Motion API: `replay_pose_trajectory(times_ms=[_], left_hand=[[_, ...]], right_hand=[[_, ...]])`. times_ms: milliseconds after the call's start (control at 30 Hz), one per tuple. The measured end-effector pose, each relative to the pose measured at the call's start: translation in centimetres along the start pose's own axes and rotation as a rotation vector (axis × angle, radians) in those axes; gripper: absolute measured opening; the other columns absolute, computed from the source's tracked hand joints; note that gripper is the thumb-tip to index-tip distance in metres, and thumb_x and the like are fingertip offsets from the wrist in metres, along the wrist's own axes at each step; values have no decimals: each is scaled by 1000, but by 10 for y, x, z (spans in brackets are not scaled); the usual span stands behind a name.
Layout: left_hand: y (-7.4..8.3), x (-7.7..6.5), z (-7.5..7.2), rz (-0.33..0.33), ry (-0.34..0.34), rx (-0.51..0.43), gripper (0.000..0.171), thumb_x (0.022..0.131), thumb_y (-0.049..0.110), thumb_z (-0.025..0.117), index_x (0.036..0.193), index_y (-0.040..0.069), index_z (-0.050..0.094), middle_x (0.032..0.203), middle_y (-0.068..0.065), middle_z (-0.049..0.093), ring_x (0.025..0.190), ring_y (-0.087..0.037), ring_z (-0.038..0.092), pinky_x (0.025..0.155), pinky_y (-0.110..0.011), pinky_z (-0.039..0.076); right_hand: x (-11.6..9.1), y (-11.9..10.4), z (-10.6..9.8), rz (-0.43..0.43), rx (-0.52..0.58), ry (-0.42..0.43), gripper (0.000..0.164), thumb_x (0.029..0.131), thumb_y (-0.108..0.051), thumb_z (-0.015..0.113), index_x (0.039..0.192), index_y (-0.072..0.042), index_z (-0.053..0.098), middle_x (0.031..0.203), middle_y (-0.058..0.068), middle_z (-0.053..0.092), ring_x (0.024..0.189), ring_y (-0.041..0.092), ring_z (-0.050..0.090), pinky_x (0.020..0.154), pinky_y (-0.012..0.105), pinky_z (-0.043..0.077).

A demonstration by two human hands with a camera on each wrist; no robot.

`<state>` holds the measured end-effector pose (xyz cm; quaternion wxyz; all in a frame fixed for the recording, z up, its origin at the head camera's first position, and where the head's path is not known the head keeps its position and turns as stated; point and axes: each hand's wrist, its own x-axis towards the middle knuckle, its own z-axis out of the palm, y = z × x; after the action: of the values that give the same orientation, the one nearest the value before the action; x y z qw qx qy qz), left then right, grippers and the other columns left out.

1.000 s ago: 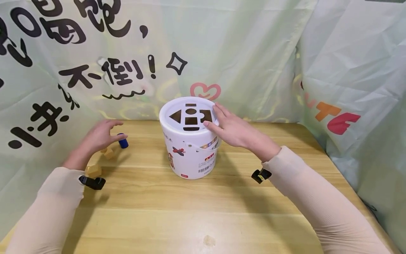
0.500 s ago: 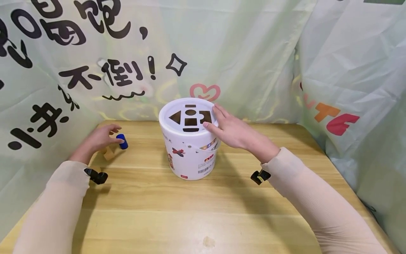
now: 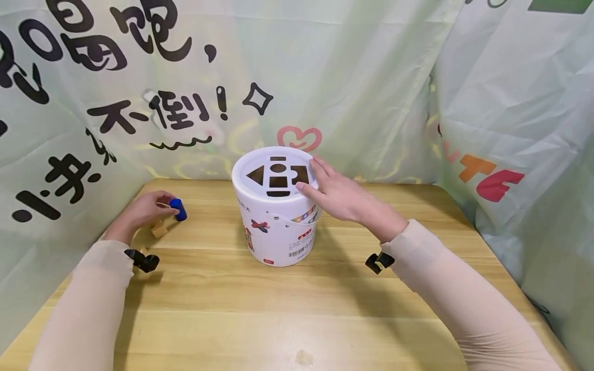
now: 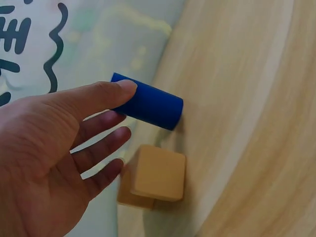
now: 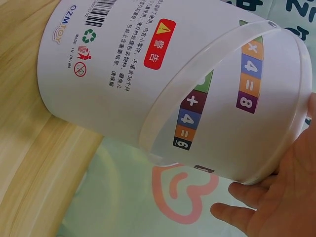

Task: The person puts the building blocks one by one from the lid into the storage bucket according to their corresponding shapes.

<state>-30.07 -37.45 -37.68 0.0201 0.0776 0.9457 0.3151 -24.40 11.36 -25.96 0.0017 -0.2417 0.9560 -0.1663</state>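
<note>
My left hand point(image 3: 145, 212) pinches a blue cylinder block point(image 4: 150, 103) by its upper end, the thumb lying along its near side. The other fingers of that hand spread loosely below in the left wrist view. Just beside them sit wooden-coloured blocks point(image 4: 160, 173), partly overlapping. In the middle stands a white toy bucket point(image 3: 278, 237), upright, its lid point(image 3: 252, 161) cut with several shaped holes. My right hand point(image 3: 345, 198) rests on the lid's right rim with fingers fairly straight. The right wrist view shows its fingers point(image 5: 234, 215) at the bucket's rim.
A white handle point(image 5: 153, 111) hangs down the bucket's side. The wood-grain table point(image 3: 223, 319) meets a printed cloth point(image 3: 362, 103) at the back and on both sides. The blue block stands near the table's back left corner.
My left hand has lowered from hovering beside the blue cylinder block and closed thumb and fingers on its top. My right hand stays on the lid. The head view has tilted up slightly.
</note>
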Motion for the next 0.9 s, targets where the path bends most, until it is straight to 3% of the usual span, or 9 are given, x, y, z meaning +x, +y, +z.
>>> replay_pose_trajectory(times_ms=[167,333,533,733,900], left_hand=[[0,-1,3,-26,-5,-33,56,96,31,65,133,-8,48,127,-30,53,115,-45,53,88,-48,50],[1,-3,5,-41,-10,7,56,97,32,62,134,-7,49,127,-30,53,115,-46,52,89,-50,49],[3,-4,6,-56,19,10,58,97,34,61,133,-9,46,122,-32,55,103,-40,57,78,-42,52],[7,-5,0,-41,79,-14,61,98,37,60,130,-12,44,125,-38,51,113,-48,51,95,-56,43],[20,-5,-8,9,133,-35,57,97,38,61,125,-9,48,122,-35,55,113,-48,53,97,-59,40]], right_hand=[[0,0,-1,-3,4,7,94,92,-76,21,158,-11,7,164,6,3,146,30,18,113,53,26],[0,0,0,-15,4,8,93,92,-76,21,158,-11,8,164,7,3,146,30,20,113,52,26],[0,0,1,-12,4,13,92,93,-74,23,158,-10,9,164,7,4,145,32,23,112,53,28],[1,0,0,-8,8,16,92,93,-74,23,158,-11,8,164,6,4,144,33,24,112,53,27],[1,0,1,-7,8,9,92,93,-75,23,158,-11,8,164,6,3,144,34,25,112,53,28]])
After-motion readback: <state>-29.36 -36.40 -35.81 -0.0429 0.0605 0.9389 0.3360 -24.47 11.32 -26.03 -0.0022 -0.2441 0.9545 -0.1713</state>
